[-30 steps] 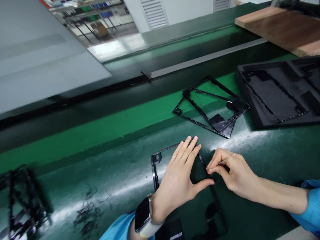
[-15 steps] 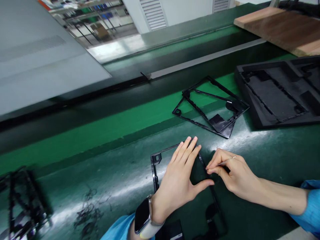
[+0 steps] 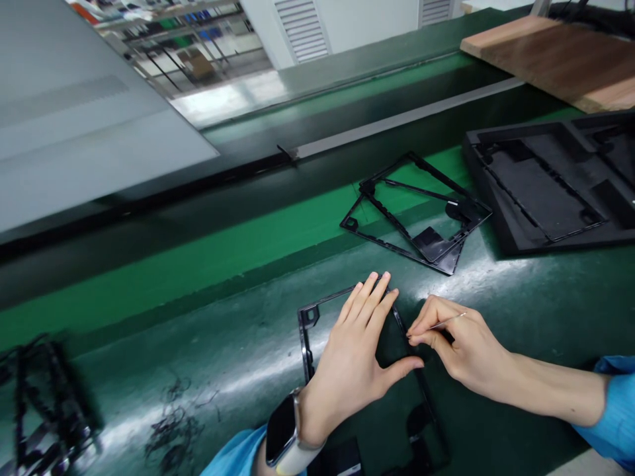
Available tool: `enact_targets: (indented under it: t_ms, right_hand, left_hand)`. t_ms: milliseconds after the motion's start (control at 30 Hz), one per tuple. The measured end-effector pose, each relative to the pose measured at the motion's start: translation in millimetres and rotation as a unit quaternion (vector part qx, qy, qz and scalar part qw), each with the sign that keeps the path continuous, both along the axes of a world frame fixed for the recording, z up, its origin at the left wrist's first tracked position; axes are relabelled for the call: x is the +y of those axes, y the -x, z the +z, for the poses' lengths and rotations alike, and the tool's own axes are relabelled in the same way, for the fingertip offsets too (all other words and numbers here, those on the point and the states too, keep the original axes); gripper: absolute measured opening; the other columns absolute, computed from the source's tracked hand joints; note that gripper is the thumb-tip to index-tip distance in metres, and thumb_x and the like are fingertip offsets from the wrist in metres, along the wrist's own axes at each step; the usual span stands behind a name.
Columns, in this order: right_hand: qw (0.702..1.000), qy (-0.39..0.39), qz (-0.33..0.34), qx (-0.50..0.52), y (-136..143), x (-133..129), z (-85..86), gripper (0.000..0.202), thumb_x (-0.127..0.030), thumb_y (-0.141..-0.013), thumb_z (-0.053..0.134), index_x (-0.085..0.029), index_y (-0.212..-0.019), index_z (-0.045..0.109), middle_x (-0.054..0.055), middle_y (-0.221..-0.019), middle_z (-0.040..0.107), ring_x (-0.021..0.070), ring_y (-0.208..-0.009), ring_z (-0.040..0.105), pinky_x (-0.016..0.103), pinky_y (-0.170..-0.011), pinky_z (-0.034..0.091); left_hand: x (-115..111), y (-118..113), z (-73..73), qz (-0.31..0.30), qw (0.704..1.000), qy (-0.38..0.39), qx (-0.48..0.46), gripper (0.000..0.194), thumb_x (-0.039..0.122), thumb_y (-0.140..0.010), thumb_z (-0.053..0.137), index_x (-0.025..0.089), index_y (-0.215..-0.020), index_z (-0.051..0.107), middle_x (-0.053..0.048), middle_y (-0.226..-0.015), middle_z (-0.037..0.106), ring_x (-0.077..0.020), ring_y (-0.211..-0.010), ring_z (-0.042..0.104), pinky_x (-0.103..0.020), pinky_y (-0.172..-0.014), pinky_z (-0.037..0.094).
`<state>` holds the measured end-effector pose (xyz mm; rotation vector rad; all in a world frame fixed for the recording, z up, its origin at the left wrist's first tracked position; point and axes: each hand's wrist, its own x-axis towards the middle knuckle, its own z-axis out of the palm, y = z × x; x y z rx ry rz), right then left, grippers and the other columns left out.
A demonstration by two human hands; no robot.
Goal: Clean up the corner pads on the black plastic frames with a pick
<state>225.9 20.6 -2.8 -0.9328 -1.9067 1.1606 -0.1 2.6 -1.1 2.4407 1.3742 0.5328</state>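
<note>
Can't see the whole black frame (image 3: 303, 337) from here: the left hand (image 3: 352, 367) covers a good chunk of it, and its near end goes so dark against the green bench (image 3: 238, 344) that I lose the outline. It's lying toward the bench's near edge, far-left corner peeking out past the hand. The business end of the thin metal tool (image 3: 449, 320) is hidden in the right hand's (image 3: 461, 340) fingertips, so I can't tell if it's actually touching the frame.

Left hand isn't gripping anything, it's palm-down over the frame, fingers reaching toward the bench's far edge, thumb stuck out sideways over the right bar. There's a watch (image 3: 282, 430) on that wrist. Right hand comes in from the right, knuckles up, thumb and finger pinched on the tool, just beside that same bar. Blue sleeve (image 3: 615, 413) pushed back on the forearm.

Farther toward the far edge, two more frames (image 3: 430, 243) overlap crookedly, right next to a dark tray (image 3: 500, 228) whose right side is cut off; it has another frame (image 3: 518, 151) sitting in it. Off to the left there's a scatter of stringy black bits (image 3: 176, 426), and past that a blurry pile (image 3: 52, 403), cut off too, too smeared for me to count the pieces.
</note>
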Motion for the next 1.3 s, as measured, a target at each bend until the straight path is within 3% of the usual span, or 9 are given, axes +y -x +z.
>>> enact_targets:
  t_ms: [1300]
  right_hand:
    - [1.0, -0.015, 0.003, 0.003, 0.0, 0.0, -2.8, 0.023, -0.003, -0.103, 0.053, -0.024, -0.093, 0.056, 0.0, -0.087, 0.063, 0.018, -0.079, 0.064, 0.034, -0.072, 0.051]
  left_hand:
    - [-0.7, 0.8, -2.0, 0.002, 1.0, 0.003, -0.003, 0.091, 0.064, -0.091, 0.078, 0.019, -0.159, 0.039, -0.02, -0.175, 0.034, -0.0399, -0.164, 0.027, -0.066, -0.131, 0.032]
